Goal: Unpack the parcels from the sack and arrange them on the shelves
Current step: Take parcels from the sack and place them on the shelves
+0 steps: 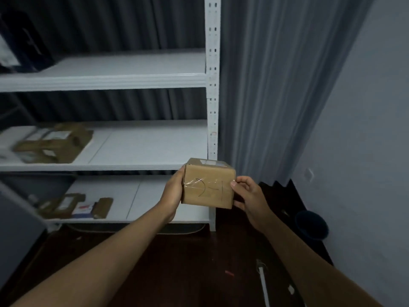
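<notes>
A small brown cardboard parcel point(209, 185) with "2-1" handwritten on its taped front is held in the air before the right end of the white shelf unit point(213, 89). My left hand point(173, 191) grips its left side and my right hand point(247, 196) grips its right side, thumb on the front face. The parcel hangs level with the gap between the middle shelf point(141, 147) and the lowest shelf point(150, 196). The sack is not in view.
Brown parcels point(55, 142) lie at the middle shelf's left, more parcels point(73, 207) at the lowest shelf's left, and a dark parcel point(22, 41) on the top shelf. A grey curtain point(276, 85) hangs to the right. On the dark floor sit a dark bucket point(312, 224) and a white stick point(264, 284).
</notes>
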